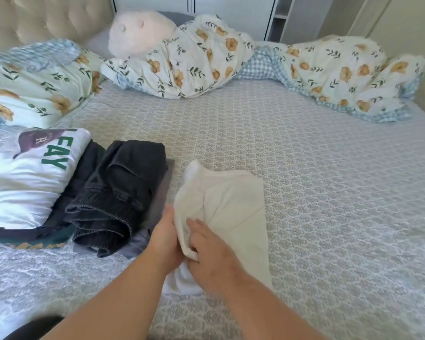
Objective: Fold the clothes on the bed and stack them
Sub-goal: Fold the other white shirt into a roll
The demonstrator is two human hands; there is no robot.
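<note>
A cream white garment (233, 212) lies partly folded on the bed (329, 192), near the front middle. My left hand (166, 238) grips its near left edge, fingers tucked under the cloth. My right hand (210, 251) lies on top of the same corner with its fingers spread over the fabric and its thumb hidden. To the left sits folded dark denim (118, 192) on a grey folded piece (163, 190). Further left a white shirt with green letters (27, 177) tops a stack of dark clothes (59, 224).
A crumpled floral duvet (329, 77) runs along the far side of the bed, with a pale plush toy (140, 33) on it. A tufted headboard (35, 18) stands at the back left. A white wardrobe (231, 11) is behind the bed.
</note>
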